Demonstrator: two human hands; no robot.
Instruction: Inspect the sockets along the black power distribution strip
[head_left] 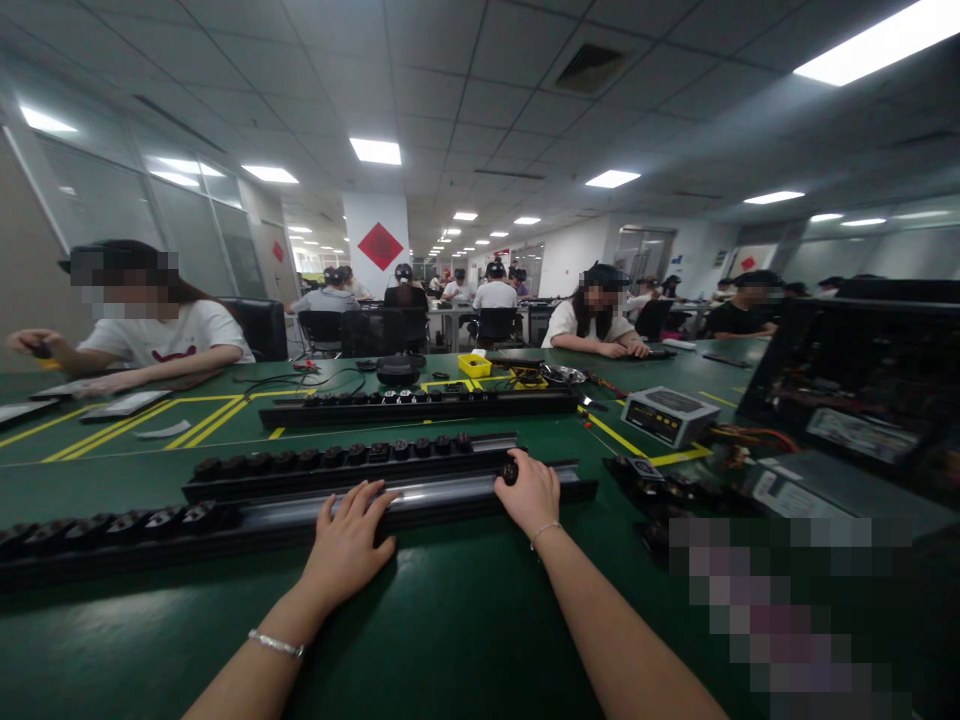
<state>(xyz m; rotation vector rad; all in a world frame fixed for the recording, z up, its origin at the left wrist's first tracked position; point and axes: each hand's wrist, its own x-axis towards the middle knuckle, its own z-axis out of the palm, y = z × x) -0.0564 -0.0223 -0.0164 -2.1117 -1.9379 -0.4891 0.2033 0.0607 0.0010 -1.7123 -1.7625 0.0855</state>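
Observation:
Three long black rails lie across the green table. My left hand rests on the nearest rail, fingers spread flat over its silvery channel. My right hand is closed in a pinch on a small black round part at the channel's right stretch. Several of the same black parts sit in a row at the left end of this rail. The middle rail and the far rail each carry a row of such parts.
A grey meter box stands right of the rails, with an open black chassis beyond it. Loose black parts lie at the right. A yellow bin sits at the back. Other people work at this table and beyond.

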